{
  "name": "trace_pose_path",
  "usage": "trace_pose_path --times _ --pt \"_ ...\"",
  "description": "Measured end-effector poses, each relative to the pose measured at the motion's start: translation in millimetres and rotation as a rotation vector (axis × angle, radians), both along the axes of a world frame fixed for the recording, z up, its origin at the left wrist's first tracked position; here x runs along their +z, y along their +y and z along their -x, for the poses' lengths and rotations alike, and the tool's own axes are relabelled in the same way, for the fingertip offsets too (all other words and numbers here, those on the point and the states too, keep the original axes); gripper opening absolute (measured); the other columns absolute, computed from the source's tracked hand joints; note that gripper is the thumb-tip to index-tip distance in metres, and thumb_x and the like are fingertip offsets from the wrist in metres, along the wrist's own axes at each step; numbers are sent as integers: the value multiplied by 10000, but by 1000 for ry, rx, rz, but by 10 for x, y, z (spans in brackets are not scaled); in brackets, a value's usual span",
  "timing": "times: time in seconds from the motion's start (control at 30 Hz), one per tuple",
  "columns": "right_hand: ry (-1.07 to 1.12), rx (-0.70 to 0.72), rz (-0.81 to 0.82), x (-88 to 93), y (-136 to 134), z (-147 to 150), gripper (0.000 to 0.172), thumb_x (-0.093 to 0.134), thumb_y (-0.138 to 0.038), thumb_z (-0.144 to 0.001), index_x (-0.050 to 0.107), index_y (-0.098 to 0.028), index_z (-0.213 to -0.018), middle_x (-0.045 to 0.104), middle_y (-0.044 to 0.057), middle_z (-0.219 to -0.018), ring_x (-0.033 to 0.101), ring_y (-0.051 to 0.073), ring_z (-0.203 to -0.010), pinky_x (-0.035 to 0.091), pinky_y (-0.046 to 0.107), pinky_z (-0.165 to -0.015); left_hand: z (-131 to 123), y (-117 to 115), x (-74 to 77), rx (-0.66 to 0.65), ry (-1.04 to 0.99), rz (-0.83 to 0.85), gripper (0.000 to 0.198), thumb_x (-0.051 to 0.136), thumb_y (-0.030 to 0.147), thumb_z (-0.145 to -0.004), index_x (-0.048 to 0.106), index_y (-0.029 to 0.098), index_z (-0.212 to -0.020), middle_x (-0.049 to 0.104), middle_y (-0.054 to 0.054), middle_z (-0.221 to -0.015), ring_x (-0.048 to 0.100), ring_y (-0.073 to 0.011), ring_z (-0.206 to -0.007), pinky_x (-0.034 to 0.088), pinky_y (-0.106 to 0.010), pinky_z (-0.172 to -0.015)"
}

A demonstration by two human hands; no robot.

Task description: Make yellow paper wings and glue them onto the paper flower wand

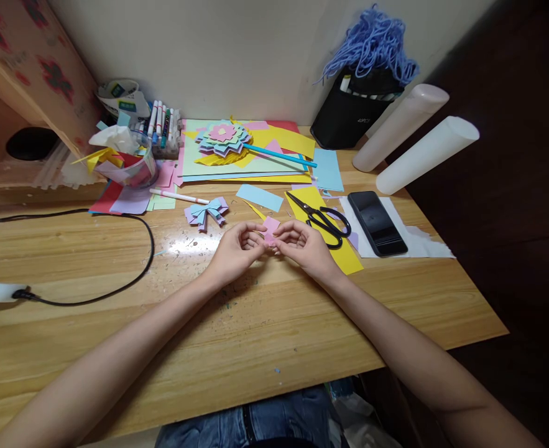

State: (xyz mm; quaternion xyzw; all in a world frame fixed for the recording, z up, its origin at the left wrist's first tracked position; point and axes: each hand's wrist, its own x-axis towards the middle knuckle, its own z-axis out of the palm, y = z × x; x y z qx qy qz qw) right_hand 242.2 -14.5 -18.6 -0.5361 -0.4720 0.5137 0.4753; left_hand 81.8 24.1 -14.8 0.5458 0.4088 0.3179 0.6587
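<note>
Between my two hands, a little above the wooden table (199, 348), is a small piece of pink paper (271, 229). My left hand (237, 250) pinches its left side, while my right hand (306, 247) grips the right side. Fingers hide its lower part. Black-handled scissors (323, 218) lie just right of my right hand on a yellow paper sheet (349, 264). A blue paper strip (259, 197) rests beyond my hands. To the left sits a blue and purple paper bow (206, 213), with a white pen (179, 196) behind it.
A layered paper flower (222, 138) on a blue stick lies on stacked coloured paper (190, 171) at the back. Right are a phone (377, 223), two white cylinders (428, 155) and a black marker bag (349, 118). Left are a scrap-filled cup (137, 171) and a black cable (150, 261).
</note>
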Motion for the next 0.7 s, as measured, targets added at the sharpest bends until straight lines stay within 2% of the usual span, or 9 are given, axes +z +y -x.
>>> trace_pose_path --times 0.2,0.27,0.37,0.43,0.5,0.6,0.7 --pt "-109 5 -79 2 -6 -1 222 719 -352 -693 613 -171 -768 665 34 -776 647 152 -727 549 291 -686 -15 -8 -48 40 -57 -23 285 693 197 -693 544 107 -919 615 -17 -723 596 -106 -655 481 -247 -638" --pt "-203 -12 -171 26 -25 -16 151 680 -320 -741 623 -183 -768 666 33 -782 644 155 -728 545 295 -682 -19 -8 -55 80 -68 -41 265 702 195 -684 552 113 -888 625 -25 -752 599 -108 -694 486 -248 -672" --pt "-440 -46 -423 73 -52 -67 25 627 -231 -787 642 -212 -793 668 35 -821 634 172 -776 529 325 -716 -12 -3 -30 62 -47 -36 211 678 272 -720 583 123 -835 640 -32 -749 594 -111 -681 475 -234 -635" --pt "-596 -39 -596 95 -60 -111 73 604 -180 -795 654 -231 -809 673 38 -840 628 185 -817 515 348 -749 -1 -2 5 -2 -25 3 241 595 366 -790 611 126 -777 649 -42 -718 581 -111 -634 446 -219 -566" --pt "-700 -2 -701 104 -58 -149 117 589 -155 -799 664 -241 -828 677 43 -860 626 190 -831 510 355 -754 10 -5 38 -60 -8 33 341 527 431 -825 635 126 -719 659 -56 -704 568 -110 -607 418 -211 -528" --pt "-768 89 -733 110 -51 -175 147 577 -155 -810 672 -250 -870 673 54 -911 622 194 -853 512 359 -756 20 -11 64 -92 17 11 326 575 437 -793 658 135 -703 667 -49 -712 564 -111 -614 418 -209 -541" --pt "-744 141 -713 133 -51 -168 154 588 -169 -804 668 -257 -901 664 56 -959 614 202 -909 507 376 -804 24 -10 56 -93 13 -11 255 627 394 -761 655 143 -724 653 -27 -714 561 -107 -625 435 -210 -573"
